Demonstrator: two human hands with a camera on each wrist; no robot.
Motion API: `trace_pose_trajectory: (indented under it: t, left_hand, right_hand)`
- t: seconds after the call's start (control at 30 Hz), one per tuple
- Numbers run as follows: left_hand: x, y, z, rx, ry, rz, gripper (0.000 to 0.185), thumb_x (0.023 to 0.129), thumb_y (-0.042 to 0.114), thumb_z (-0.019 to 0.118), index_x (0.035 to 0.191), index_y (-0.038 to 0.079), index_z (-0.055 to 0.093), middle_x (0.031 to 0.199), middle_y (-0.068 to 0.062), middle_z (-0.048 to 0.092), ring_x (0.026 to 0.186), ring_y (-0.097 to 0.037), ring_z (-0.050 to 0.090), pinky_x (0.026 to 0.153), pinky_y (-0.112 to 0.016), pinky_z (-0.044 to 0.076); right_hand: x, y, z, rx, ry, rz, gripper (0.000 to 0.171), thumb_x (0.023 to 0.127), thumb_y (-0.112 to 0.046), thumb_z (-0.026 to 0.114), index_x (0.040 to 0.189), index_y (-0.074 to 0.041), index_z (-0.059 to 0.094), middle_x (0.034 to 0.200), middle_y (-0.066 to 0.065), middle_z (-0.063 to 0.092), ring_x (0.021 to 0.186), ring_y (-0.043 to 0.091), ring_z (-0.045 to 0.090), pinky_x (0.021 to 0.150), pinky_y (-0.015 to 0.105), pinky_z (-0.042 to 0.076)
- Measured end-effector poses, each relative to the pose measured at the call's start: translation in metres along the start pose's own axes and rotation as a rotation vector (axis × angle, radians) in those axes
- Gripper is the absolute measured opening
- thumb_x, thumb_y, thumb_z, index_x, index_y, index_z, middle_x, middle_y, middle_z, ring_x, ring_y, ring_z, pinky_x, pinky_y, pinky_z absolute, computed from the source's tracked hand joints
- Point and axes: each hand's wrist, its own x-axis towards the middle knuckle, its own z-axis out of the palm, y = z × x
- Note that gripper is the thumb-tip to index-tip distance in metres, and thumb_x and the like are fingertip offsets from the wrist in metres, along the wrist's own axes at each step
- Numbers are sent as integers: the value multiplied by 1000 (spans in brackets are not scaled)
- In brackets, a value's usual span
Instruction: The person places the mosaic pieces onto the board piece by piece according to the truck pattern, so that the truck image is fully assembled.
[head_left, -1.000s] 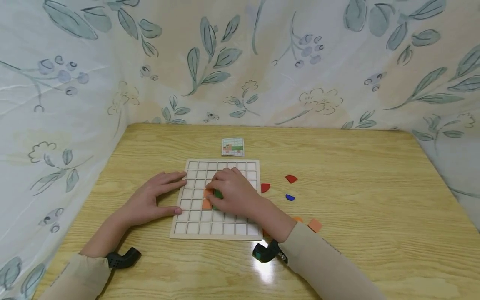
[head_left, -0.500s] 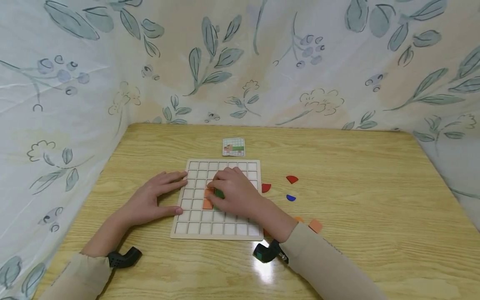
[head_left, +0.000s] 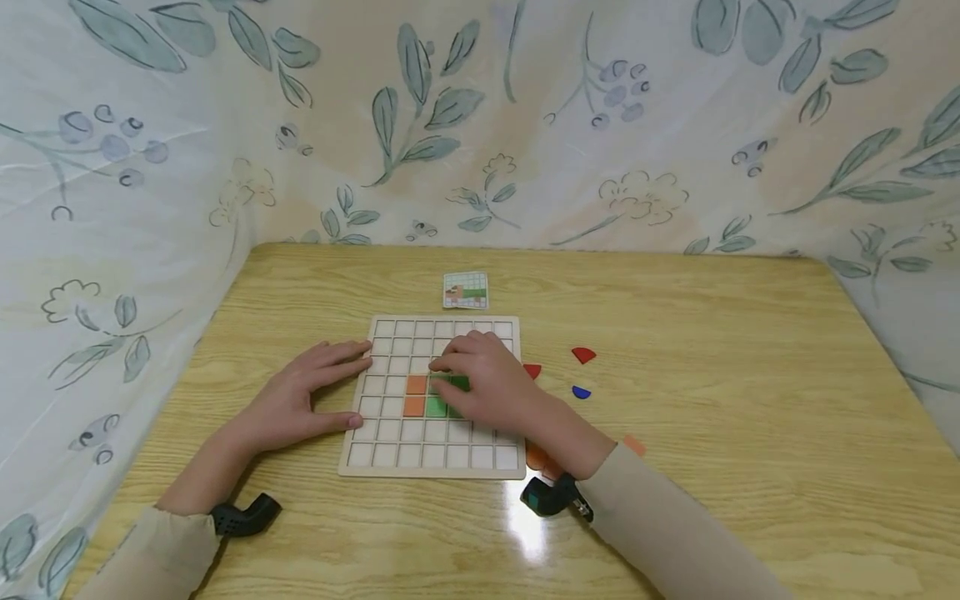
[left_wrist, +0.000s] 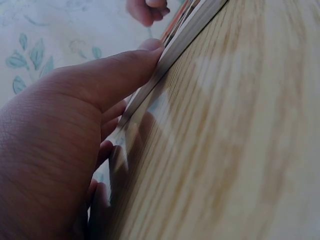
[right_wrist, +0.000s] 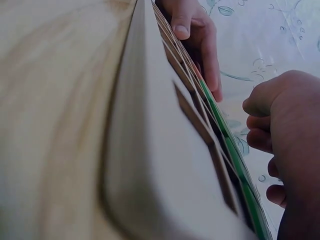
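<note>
A glossy, varnished wood-grain table [head_left: 712,350] is seen, with glare at 6 o'clock. The grid board [head_left: 360,457] is made of pale, matt wood. Smooth coloured tiles [head_left: 416,396] are set in it. Printed cloth [head_left: 525,125] is hung at 12 o'clock.

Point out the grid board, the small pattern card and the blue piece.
grid board [head_left: 420,456], head view, bare near rim.
pattern card [head_left: 466,291], head view, card's middle.
blue piece [head_left: 580,392], head view, its middle.
</note>
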Motion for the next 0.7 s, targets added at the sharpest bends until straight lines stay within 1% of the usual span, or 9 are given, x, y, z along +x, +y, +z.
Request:
trace_pose_trajectory:
  t: [0.2, 0.43, 0.7]
  left_hand:
    - [-2, 2, -2, 3, -3, -4, 81, 91, 40, 91, 161, 16, 58, 172, -3, 44, 159, -34, 36, 135, -36, 10]
    - [-2, 4, -5, 8, -2, 2, 80, 91, 39, 91, 161, 15, 58, 172, -4, 44, 159, -35, 37, 135, -38, 12]
    - [-1, 3, -5, -1, -7, 8, 80, 91, 39, 91, 161, 15, 58, 171, -5, 45, 158, -36, 38, 135, -40, 13]
  right_hand:
    - [-12, 0, -8, -5, 23, 0, 14, 98, -19, 79, 108, -11, 87, 101, -2, 75, 93, 19, 63, 79, 37, 48]
    - [-33, 1, -19, -34, 58, -9, 13, 97, -18, 81, 107, -11, 87, 101, -1, 74, 95, 21, 64, 90, 43, 52]
    - [-60, 4, -34, -28, 74, 9, 12, 94, -15, 83, 106, -11, 86, 100, -2, 73, 93, 19, 63, 88, 43, 51]
